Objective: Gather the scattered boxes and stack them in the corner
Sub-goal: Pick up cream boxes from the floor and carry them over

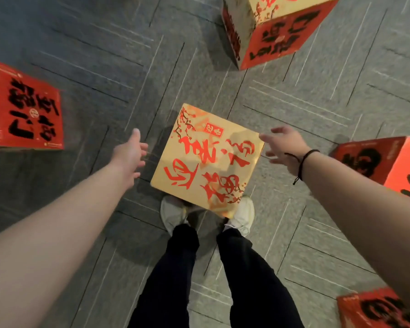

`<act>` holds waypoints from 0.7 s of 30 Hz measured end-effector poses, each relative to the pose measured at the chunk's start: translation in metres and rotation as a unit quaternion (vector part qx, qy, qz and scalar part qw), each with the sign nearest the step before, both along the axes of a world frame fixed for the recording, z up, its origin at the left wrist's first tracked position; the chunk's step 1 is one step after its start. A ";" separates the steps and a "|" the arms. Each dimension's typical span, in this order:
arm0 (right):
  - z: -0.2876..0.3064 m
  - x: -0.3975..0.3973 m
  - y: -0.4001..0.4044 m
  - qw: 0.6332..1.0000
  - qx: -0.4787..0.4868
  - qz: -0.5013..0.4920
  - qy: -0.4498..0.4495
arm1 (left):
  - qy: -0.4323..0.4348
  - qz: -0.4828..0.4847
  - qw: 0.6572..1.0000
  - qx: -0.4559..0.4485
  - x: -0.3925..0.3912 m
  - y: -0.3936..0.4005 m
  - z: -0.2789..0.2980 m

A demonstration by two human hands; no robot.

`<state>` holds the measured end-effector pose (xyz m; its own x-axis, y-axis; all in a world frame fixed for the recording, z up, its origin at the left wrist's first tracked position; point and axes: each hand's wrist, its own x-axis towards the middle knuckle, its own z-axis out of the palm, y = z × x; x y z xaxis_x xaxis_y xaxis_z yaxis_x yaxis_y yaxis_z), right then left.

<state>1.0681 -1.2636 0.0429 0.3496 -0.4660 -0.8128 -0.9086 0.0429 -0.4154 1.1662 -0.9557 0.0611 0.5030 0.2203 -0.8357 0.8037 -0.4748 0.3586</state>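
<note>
1. I see the gold box (207, 159) dead centre on the carpet (104, 67), just ahead of my shoes (173, 214).
2. Left hand (130, 155) at nine o'clock of it, fingers loose, empty.
3. Right hand (284, 147) at three o'clock, fingers spread, empty.
4. Red boxes at ten (21, 110), one (275, 27) and three (388, 164).

A gold box (207, 159) with red calligraphy sits on the grey carpet floor (104, 67) at frame centre, just above two white shoes (243, 215). The left hand (130, 155) reaches beside its left edge, fingers relaxed, apart from it. The right hand (283, 147), fingers spread, hovers at its right corner. Red boxes lie at left (24, 110), top (275, 29), right (388, 164) and lower right (374, 308).
</note>
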 end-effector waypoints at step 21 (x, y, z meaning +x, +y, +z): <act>-0.110 0.023 -0.007 0.995 0.011 -0.098 0.001 | 0.077 0.054 0.995 0.009 -0.006 -0.010 -0.113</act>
<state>1.0906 -1.2703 -0.0674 0.2518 -0.5070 -0.8244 -0.8827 0.2289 -0.4104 1.1601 -0.9657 -0.0523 0.3407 0.2828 -0.8966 0.8958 -0.3873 0.2182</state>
